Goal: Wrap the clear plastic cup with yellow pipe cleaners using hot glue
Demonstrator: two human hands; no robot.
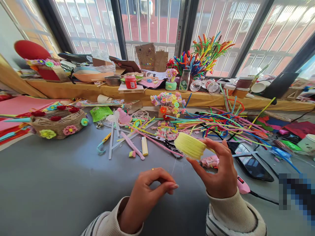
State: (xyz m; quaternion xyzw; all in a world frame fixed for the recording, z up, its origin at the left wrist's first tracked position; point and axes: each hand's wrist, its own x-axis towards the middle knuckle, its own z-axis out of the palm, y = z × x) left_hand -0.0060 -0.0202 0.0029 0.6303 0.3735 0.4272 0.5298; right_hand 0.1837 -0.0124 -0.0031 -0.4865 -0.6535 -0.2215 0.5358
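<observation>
My right hand (220,167) grips a round yellow piece (189,145), wound in stacked fuzzy rings like coiled pipe cleaners, between thumb and fingers above the table. A fine clear strand (174,166) hangs from its lower edge toward my left hand (154,186). The thumb and forefinger of that hand are pinched together, lower and to the left. Under my right hand lies a pink glue gun (243,186), partly hidden by the hand, with a cord. Black-handled scissors (172,145) rest behind the yellow piece.
Loose pipe cleaners (221,123) spread over the right rear. A phone (253,164) lies at right. A flowered twine basket (57,124) stands left. A cream lighter (144,146) and clear glue sticks (111,141) lie mid-table. Jars and a glass bottle (184,80) line the ledge.
</observation>
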